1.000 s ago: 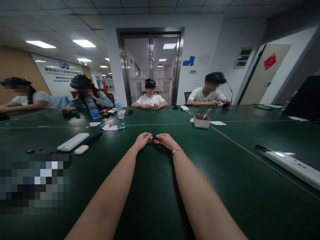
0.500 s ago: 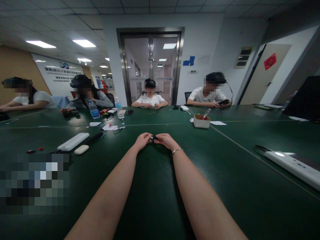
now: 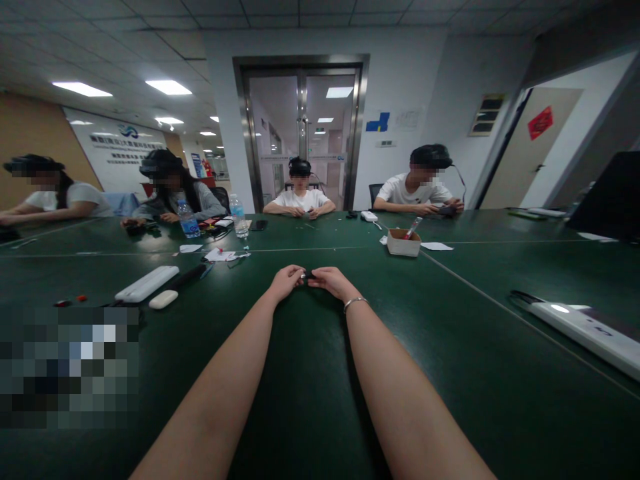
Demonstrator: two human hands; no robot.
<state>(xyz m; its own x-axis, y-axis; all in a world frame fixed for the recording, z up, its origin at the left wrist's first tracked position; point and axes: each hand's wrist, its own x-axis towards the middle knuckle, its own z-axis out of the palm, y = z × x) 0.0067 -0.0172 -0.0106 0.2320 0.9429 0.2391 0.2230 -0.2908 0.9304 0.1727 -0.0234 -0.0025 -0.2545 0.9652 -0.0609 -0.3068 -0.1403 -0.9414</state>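
Observation:
Both arms reach forward over a dark green table [image 3: 310,387]. A small dark object [image 3: 309,275] with a shiny metal end lies between my fingertips; it is too small to name. My left hand [image 3: 287,281] is closed on its metal end. From the other side, my right hand [image 3: 334,281] pinches the dark end, with a silver bracelet on that wrist. The two hands are close together, only the object between them.
On the left lie a long white device [image 3: 147,284], a white oval case [image 3: 163,299] and a dark rod. Bottles [image 3: 189,220] and papers stand further back. A small box [image 3: 403,244] holds a red-and-white item. At right is a white device [image 3: 590,333]. Several people sit opposite.
My hands look unchanged. Across the table, the person at right has raised the dark device slightly, and the long-haired person in grey has lowered a hand from near the chin.

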